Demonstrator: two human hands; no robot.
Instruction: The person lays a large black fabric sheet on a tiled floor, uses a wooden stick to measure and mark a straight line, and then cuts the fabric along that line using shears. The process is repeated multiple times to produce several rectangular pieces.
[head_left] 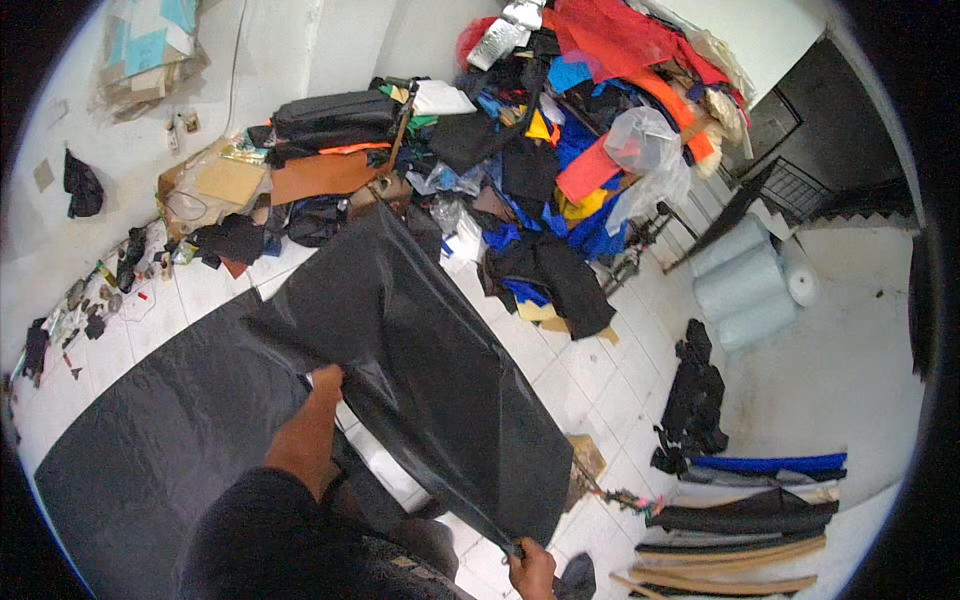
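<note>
A large sheet of black fabric (455,400) is stretched between my two hands, its raised part folded and slightly creased. My left hand (325,384) grips the sheet's near edge at the middle of the view, fingers closed round it. At the bottom, my right hand (533,570) pinches a corner of the same sheet. The rest of the black material (150,430) spreads flat to the left, partly under my left arm. Whether it is one piece with the raised part is hard to see.
A heap of coloured fabric scraps (590,190) fills the far side. Rolled materials (750,515) lie at the right, below pale bubble-wrap-like rolls (740,280) and a crumpled black bundle (695,400). Small odds and ends (95,300) line the left wall. White floor tiles (560,390) show between.
</note>
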